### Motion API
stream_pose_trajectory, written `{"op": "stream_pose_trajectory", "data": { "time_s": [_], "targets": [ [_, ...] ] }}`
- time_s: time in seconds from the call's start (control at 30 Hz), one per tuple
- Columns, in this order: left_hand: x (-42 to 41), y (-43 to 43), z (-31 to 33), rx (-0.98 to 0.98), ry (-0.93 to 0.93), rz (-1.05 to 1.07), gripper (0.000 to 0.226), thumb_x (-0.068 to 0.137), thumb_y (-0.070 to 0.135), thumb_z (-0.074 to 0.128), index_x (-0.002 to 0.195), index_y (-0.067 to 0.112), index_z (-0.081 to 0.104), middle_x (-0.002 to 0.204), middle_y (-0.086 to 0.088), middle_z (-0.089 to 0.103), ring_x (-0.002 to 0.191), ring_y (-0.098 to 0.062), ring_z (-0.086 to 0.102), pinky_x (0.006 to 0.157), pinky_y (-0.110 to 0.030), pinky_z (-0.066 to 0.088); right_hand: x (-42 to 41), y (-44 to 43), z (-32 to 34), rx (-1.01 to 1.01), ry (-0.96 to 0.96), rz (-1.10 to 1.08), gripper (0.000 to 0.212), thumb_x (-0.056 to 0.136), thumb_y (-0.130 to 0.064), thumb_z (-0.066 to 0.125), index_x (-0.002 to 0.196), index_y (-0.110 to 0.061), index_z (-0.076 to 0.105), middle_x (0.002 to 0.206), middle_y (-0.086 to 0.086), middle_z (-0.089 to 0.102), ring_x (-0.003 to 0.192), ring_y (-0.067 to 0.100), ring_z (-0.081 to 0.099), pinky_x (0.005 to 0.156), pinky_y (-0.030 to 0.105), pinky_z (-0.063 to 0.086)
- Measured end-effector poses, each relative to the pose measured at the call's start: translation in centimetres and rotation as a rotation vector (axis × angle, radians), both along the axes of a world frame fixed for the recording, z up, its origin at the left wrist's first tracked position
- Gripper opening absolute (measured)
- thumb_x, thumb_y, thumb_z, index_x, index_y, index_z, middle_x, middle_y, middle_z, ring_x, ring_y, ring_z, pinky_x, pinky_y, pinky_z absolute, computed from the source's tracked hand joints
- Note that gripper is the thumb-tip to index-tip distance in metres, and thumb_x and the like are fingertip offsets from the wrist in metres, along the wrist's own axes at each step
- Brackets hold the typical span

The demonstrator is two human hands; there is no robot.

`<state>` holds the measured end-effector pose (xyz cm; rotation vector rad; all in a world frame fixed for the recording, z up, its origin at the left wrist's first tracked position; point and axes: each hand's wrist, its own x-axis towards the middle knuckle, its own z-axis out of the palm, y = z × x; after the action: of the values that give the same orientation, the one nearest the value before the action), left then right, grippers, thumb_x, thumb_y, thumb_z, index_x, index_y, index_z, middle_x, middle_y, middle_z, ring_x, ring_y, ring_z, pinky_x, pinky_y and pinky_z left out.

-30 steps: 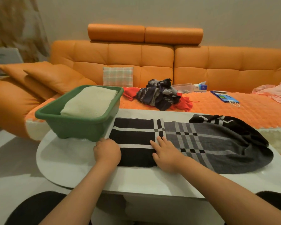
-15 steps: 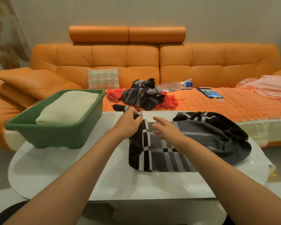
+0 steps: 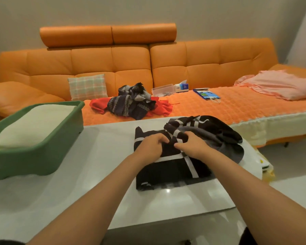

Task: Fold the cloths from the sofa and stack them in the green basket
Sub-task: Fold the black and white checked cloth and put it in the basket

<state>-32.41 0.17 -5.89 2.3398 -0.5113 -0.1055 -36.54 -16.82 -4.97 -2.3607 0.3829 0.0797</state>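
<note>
The only print in view is on a small blue-and-white box (image 3: 182, 86) on the sofa (image 3: 131, 64), far to the right behind the green basket (image 3: 42, 147); its lettering is too blurred to read. A blue paper bag (image 3: 206, 93) further right of the basket carries a picture, with no legible words.

The checked cloth (image 3: 173, 167), black and grey with white stripes, lies on the white table (image 3: 78, 183) to the right of the basket, well apart from it. The left hand (image 3: 151, 147) and the right hand (image 3: 193, 145) meet at its middle, knuckles up and fingers curled. The right hand pinches a bunched fold beside a white stripe. The left seems to pinch the same fold, though its fingertips are tucked out of sight.

A second ago the cloth lay stretched long, reaching up to the basket's wall, both palms flat on its black end. Half a second ago the left hand had that end lifted. Now the end is doubled over, a neat black rectangle on the near side, the far end of the cloth crumpled.

A folded cream cloth (image 3: 34, 124) fills the basket, as before. Behind and right of the basket, a dark striped pile (image 3: 132, 101) sits on a red cloth (image 3: 163, 107), unmoved. A pink cloth (image 3: 281, 85) lies farthest from the basket.
</note>
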Motion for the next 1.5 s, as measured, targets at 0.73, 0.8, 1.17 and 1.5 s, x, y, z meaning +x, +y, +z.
{"op": "stream_pose_trajectory", "data": {
  "time_s": [0.73,0.8,1.17,1.5],
  "targets": [
    [-2.1,4.3,-4.1,0.279,-0.109,0.201,0.046,0.102,0.02,0.046,0.147,0.029,0.042,0.13,-0.007,0.046,0.114,-0.023,0.052,0.101,-0.034,0.048,-0.9,-0.9,-4.3,-0.605,0.062,0.367,0.062,0.096,-0.025,0.042,0.153,-0.044,0.025,0.165,0.005,0.012,0.149,0.035,0.016,0.12,0.051,0.018],
    [-2.0,4.5,-3.5,0.281,-0.105,0.184,0.049,0.1,0.01,0.048,0.146,0.027,0.044,0.131,-0.009,0.045,0.114,-0.027,0.054,0.104,-0.035,0.048,-0.7,-0.2,-3.9,-0.601,0.097,0.369,0.064,0.095,-0.026,0.042,0.153,-0.046,0.023,0.165,0.004,0.014,0.149,0.034,0.016,0.12,0.053,0.017],
    [-1.6,15.2,-0.6,0.657,0.016,0.299,0.05,0.091,0.005,0.053,0.136,0.026,0.045,0.116,-0.006,0.045,0.088,-0.019,0.049,0.07,-0.027,0.041,1.1,9.3,-2.6,-0.469,-0.07,0.627,0.054,0.091,-0.036,0.056,0.143,-0.042,0.047,0.151,-0.007,0.043,0.139,0.019,0.032,0.112,0.042,0.036],
    [1.8,16.6,-1.0,0.611,-0.343,0.331,0.037,0.094,0.02,0.044,0.13,0.021,0.049,0.128,-0.006,0.046,0.115,-0.025,0.043,0.093,-0.035,0.038,7.4,11.5,-1.7,-0.347,-0.23,0.07,0.032,0.1,-0.023,0.047,0.13,-0.017,0.056,0.127,0.008,0.061,0.115,0.026,0.059,0.093,0.041,0.051]
  ]
}}
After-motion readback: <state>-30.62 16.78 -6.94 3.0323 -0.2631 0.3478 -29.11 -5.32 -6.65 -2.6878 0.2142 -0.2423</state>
